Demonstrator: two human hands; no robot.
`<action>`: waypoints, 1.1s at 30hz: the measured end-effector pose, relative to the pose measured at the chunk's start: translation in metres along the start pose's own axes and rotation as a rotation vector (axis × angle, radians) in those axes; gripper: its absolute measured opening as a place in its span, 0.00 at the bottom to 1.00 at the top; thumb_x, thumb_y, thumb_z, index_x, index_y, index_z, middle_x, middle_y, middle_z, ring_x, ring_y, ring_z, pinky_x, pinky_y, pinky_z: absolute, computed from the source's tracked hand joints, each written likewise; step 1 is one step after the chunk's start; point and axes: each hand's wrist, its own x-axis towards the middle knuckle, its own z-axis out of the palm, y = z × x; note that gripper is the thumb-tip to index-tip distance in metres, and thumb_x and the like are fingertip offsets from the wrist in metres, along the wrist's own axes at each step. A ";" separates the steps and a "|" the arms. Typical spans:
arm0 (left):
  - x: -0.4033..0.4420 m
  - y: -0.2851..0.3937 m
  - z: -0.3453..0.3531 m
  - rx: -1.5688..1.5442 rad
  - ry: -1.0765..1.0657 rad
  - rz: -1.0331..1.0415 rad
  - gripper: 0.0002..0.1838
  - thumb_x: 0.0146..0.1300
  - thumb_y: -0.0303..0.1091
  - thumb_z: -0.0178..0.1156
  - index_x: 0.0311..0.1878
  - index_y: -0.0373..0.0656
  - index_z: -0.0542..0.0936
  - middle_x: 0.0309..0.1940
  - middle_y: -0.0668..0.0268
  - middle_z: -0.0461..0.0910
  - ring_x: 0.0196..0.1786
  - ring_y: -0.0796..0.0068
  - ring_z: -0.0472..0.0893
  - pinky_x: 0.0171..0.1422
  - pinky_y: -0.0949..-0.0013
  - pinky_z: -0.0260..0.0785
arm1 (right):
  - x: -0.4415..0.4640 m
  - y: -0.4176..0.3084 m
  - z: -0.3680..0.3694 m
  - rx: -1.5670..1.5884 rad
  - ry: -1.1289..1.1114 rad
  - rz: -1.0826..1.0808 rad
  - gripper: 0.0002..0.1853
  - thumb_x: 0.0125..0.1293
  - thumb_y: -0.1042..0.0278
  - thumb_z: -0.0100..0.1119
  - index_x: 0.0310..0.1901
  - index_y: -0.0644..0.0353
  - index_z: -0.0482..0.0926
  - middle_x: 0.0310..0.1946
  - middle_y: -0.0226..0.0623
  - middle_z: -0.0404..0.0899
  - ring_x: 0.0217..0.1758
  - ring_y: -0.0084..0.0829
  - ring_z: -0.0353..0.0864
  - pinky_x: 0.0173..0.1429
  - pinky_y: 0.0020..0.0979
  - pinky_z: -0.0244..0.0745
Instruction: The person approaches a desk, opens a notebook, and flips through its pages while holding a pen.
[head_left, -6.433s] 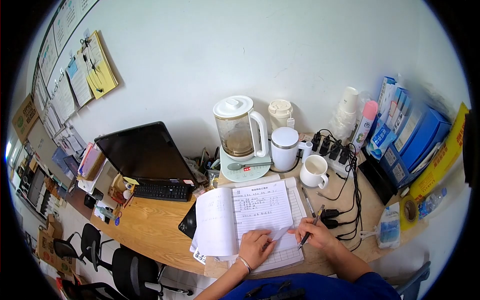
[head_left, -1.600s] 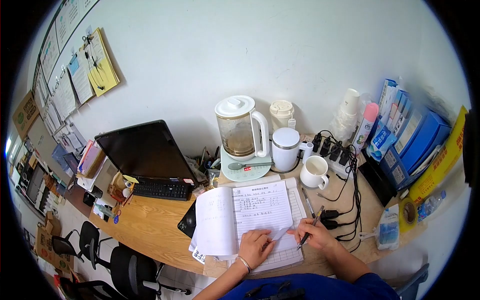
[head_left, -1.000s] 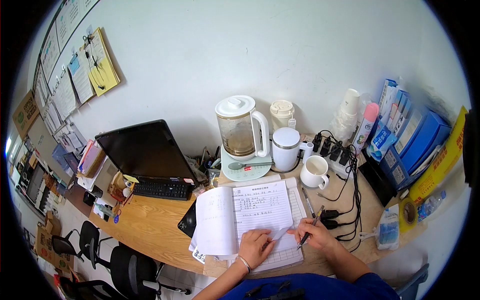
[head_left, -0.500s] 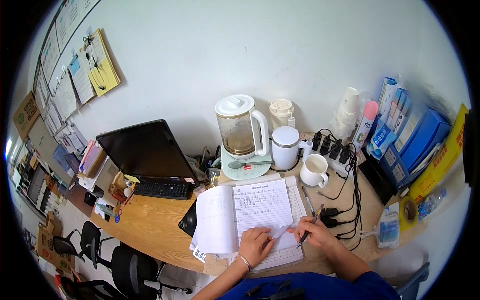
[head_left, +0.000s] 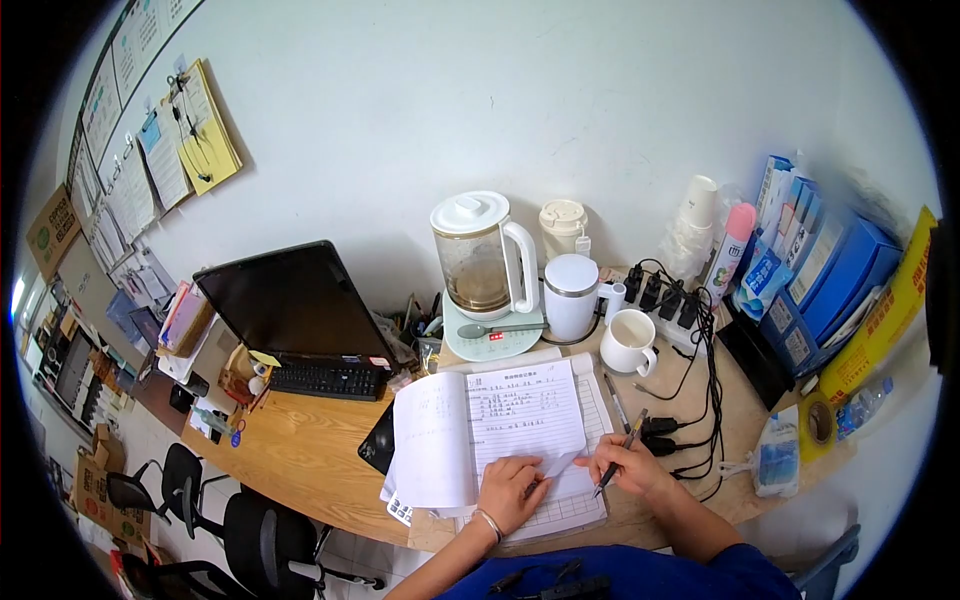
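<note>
An open notebook [head_left: 525, 410] lies on the desk, its right page lined and partly covered in handwriting. My left hand [head_left: 512, 492] rests on the lower part of that page, fingers stretched out over the paper. At the lower right, my right hand [head_left: 630, 468] grips a pen [head_left: 606, 478], tip pointing down to the left near the page edge. A pale, folded-looking piece of paper [head_left: 560, 464] shows between the two hands. Under the notebook is a gridded sheet [head_left: 575, 516]. A second pen [head_left: 613, 392] lies right of the notebook.
A white mug [head_left: 629, 343], white lidded cup [head_left: 571, 298] and glass kettle [head_left: 477, 265] stand behind the notebook. Black cables [head_left: 712, 400] run down the right side beside a tape roll [head_left: 817, 423]. A monitor [head_left: 295, 305] and keyboard [head_left: 325, 377] are at left.
</note>
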 end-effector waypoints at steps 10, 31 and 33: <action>-0.001 -0.002 0.003 -0.015 0.008 -0.004 0.06 0.50 0.33 0.66 0.28 0.45 0.78 0.41 0.66 0.80 0.41 0.65 0.75 0.46 0.64 0.63 | -0.001 -0.005 0.006 -0.034 0.021 -0.004 0.13 0.68 0.68 0.47 0.24 0.59 0.70 0.19 0.30 0.70 0.28 0.32 0.78 0.69 0.50 0.55; -0.001 -0.001 0.001 -0.007 -0.005 -0.012 0.06 0.51 0.34 0.65 0.29 0.45 0.78 0.42 0.66 0.80 0.42 0.65 0.75 0.47 0.64 0.62 | 0.000 -0.002 0.002 -0.020 0.008 -0.004 0.13 0.67 0.65 0.50 0.25 0.58 0.68 0.18 0.31 0.70 0.27 0.29 0.77 0.69 0.45 0.58; -0.001 -0.001 0.001 -0.007 -0.004 -0.011 0.06 0.51 0.34 0.65 0.29 0.45 0.78 0.42 0.66 0.80 0.42 0.65 0.75 0.47 0.64 0.62 | 0.000 -0.002 0.003 -0.017 0.012 -0.002 0.13 0.67 0.65 0.50 0.25 0.58 0.68 0.18 0.31 0.70 0.27 0.28 0.77 0.68 0.45 0.58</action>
